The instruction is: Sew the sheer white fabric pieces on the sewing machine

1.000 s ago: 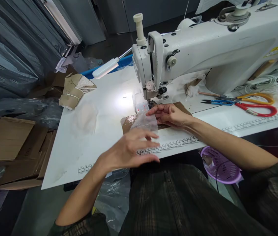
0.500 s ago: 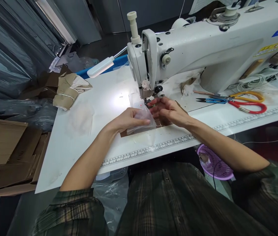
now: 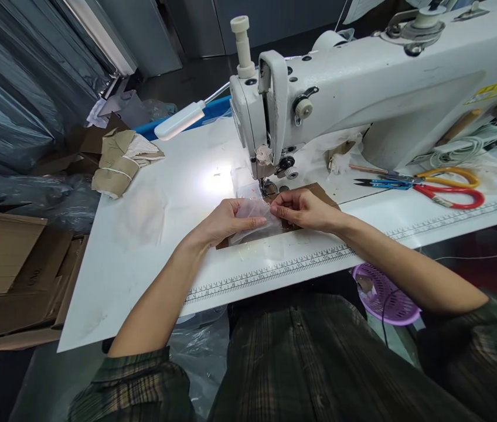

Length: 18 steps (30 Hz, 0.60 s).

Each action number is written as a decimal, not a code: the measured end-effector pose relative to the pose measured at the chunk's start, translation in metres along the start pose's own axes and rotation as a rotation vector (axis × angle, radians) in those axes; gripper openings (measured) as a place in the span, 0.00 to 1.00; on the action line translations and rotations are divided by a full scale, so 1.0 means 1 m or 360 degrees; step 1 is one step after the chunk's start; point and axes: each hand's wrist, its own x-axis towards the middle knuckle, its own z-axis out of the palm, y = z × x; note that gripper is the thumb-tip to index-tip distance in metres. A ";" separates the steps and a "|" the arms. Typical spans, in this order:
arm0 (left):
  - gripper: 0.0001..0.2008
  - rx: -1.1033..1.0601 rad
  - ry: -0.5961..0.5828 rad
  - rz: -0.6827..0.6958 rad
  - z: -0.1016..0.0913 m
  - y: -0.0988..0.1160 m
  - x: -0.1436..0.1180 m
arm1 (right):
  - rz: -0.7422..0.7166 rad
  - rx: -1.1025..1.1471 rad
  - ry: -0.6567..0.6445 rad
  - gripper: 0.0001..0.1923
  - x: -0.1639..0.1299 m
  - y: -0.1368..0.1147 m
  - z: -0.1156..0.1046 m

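Observation:
A piece of thin, see-through white fabric point(image 3: 255, 218) lies in front of the needle of the white sewing machine point(image 3: 255, 111). My left hand point(image 3: 226, 221) pinches its left side, thumb on top. My right hand point(image 3: 303, 210) is closed at the fabric's right edge, thumb and fingertips pressed together on it. Small reddish marks show near the fabric's far edge, close to the presser foot point(image 3: 262, 186). Beneath the fabric and both hands is a brown plate point(image 3: 319, 193) set on the white table point(image 3: 143, 264).
Scissors with red and orange handles point(image 3: 450, 193) and blue snips point(image 3: 383, 183) lie at the right. A tied beige cloth bundle point(image 3: 119, 167) sits at the far left corner. A lamp point(image 3: 180, 120) shines beside the needle. A purple basket point(image 3: 384, 293) stands below the front edge.
My right hand has come down from beside the needle toward me and closed on the fabric's right edge. My left hand keeps its hold with little movement.

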 end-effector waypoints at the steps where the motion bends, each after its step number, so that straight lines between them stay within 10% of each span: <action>1: 0.21 -0.0018 -0.0013 0.0054 0.000 -0.001 0.000 | -0.0003 -0.0006 0.0021 0.16 0.000 0.001 0.000; 18: 0.36 0.0060 0.0004 0.0256 -0.013 -0.010 0.000 | -0.0009 -0.0129 -0.0017 0.19 -0.002 0.001 -0.002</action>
